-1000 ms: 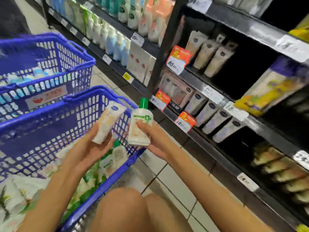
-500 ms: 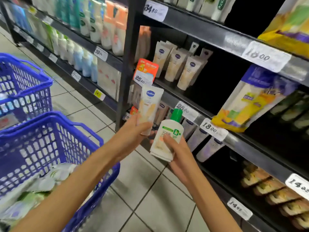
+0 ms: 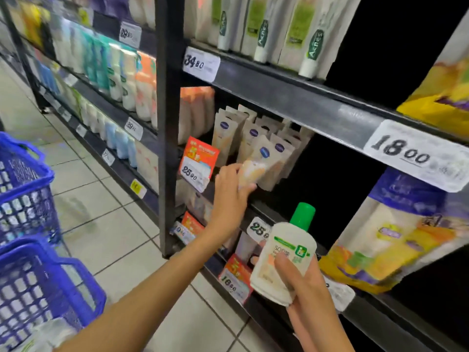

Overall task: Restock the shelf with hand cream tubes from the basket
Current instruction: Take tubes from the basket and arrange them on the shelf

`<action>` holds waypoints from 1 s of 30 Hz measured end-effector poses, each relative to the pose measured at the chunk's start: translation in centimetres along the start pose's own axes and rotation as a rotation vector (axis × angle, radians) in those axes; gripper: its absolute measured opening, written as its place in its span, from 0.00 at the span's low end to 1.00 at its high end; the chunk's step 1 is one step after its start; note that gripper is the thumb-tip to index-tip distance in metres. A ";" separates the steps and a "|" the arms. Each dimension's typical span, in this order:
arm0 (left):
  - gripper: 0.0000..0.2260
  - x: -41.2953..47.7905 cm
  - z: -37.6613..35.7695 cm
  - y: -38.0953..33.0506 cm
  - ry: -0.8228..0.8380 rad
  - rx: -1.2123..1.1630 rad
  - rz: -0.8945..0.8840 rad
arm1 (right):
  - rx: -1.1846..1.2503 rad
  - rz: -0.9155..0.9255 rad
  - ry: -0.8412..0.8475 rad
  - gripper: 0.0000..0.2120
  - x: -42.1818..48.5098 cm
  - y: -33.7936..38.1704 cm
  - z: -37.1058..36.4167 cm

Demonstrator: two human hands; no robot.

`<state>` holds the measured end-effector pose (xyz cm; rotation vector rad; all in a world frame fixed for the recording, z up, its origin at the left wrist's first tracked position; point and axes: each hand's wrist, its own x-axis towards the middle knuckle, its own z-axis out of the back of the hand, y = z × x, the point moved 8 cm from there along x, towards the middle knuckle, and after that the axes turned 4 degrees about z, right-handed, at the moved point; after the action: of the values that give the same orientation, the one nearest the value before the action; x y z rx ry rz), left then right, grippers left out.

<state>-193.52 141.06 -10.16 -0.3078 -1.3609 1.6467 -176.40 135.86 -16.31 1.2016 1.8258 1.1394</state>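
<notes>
- We count two blue baskets, far basket (image 3: 38,171) and near basket (image 3: 66,261), both well left of our hands.
- Our left hand (image 3: 229,191) pinches one hand cream tube (image 3: 253,168). It is cream with a peach band and a blue oval logo, and juts up-right of the fingers over the shelf (image 3: 270,214).
- Matching shelf tubes (image 3: 225,133) stand just behind; blur prevents a count.
- Our right hand (image 3: 304,285) grips one white bottle (image 3: 279,262), its green cap above the fingers.

Tube (image 3: 251,172): cream, blue oval logo noted.
Bottle (image 3: 280,266): white, green cap, green label band.
Basket (image 3: 28,199): blue lattice.
Shelf (image 3: 279,97): black.
Promo tag (image 3: 200,158): orange-red, white panel.
</notes>
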 end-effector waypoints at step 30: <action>0.16 3.8 -1.8 3.0 -0.215 0.191 0.198 | 0.035 -0.038 0.077 0.39 2.5 -1.2 -0.4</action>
<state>-195.78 145.33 -12.01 -0.1598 -1.3504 2.0073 -178.06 137.87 -17.38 1.1522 1.9249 1.1513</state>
